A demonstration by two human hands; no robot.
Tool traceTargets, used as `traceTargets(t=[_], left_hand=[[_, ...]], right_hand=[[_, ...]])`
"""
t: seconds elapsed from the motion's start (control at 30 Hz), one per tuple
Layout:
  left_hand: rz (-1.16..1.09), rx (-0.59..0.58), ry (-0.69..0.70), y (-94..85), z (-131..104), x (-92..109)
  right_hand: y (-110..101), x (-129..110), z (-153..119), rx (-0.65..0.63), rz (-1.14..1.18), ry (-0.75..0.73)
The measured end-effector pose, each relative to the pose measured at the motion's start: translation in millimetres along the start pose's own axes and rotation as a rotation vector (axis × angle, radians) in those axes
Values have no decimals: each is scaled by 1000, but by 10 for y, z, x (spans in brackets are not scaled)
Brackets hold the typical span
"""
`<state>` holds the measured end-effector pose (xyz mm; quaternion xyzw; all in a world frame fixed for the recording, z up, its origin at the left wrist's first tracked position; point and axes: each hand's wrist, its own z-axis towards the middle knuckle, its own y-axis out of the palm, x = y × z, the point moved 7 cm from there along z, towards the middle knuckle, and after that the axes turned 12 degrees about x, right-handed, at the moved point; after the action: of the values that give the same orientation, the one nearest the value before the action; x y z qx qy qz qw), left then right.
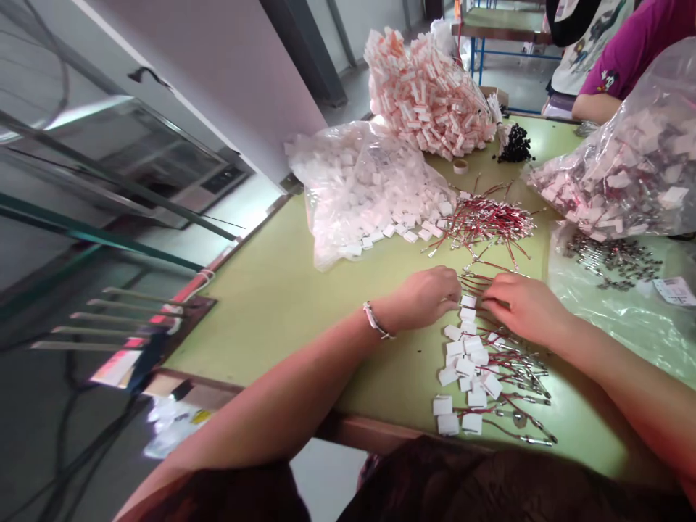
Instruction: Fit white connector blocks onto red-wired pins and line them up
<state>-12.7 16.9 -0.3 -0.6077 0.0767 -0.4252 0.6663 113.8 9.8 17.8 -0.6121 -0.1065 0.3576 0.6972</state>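
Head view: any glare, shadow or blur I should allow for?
In the head view, glare streaks the plastic sheet beyond the right hand; shadow dims the table beside the right forearm; the frame's left edge looks soft and stretched.

No readable text, print on the white label (675,291) too small.

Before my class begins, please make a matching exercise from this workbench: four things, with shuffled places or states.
1. Left hand
2. Right hand
3. Wire heap
4. Small black parts

A. Red and jumbled
B. At the far side, near a pink-and-white pile
C. Bare-wristed, right of the white blocks
D. Bracelet at its wrist

Pairs: 1-D; 2-C; 3-A; 4-B
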Motion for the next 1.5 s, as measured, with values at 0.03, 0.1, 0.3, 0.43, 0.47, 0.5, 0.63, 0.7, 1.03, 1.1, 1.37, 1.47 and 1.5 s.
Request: traceTargets(t=[0.03,0.1,0.3,0.43,0.47,0.5,0.63,0.7,1.03,1.1,1.37,1.47,1.5], left_hand=[[-5,9,-2,-21,5,20],[-15,42,-18,-67,15,75],[-174,283,-171,-217,55,-33],[86,635,-433,-542,-84,-694],[162,626,-432,-570,-93,-829],[217,565,-409,-556,-82,-944],[375,321,-313,-393,-30,-1161],[443,268,-289,-335,-18,-1134],[154,485,-502,-510,-170,-897],[-200,520,-680,-459,-225,-860],[-1372,355,-958,115,-51,-206],[-1460,270,-929,185,-21,-99],[-1466,236,-926,204,-26,-80]], right_hand=[[58,-53,4,-9,-12,-7],[123,-113,4,10,-52,-15],[-21,19,-49,191,-48,-33],[-168,252,-60,312,90,41],[-184,291,-58,327,111,55],[-192,321,-54,336,125,69],[-151,387,-36,305,163,148],[-116,417,-34,270,189,210],[-70,463,-84,195,276,388],[-71,431,-90,191,336,393],[-96,162,-77,187,419,267],[-63,132,-67,170,416,245],[-57,141,-62,171,411,248]])
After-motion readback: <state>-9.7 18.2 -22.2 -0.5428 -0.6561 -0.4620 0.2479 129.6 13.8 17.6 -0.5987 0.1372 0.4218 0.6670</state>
